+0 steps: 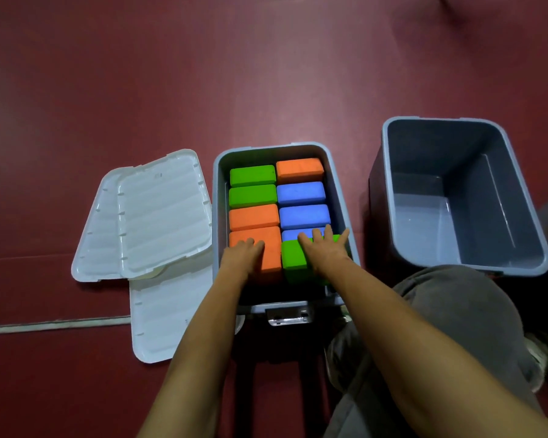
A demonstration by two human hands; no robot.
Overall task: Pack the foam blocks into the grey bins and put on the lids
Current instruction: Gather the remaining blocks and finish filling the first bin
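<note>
A grey bin [216, 197] on the floor in front of me is packed with two rows of foam blocks in green, orange and blue. My left hand [242, 252] presses flat on the nearest orange block [266, 241] in the left row. My right hand [325, 248] lies with spread fingers on the nearest green block [293, 259] in the right row, which stands higher than the blue block [304, 214] behind it. A second grey bin [393, 172] with nothing inside stands to the right. White lids [165, 213] lie stacked to the left.
The dark red floor [203, 74] stretches beyond the bins. A third white lid [162, 317] lies partly under the stacked ones, near a pale floor line [54, 325]. My bent knee in grey trousers [456, 311] is at the lower right, next to the empty bin.
</note>
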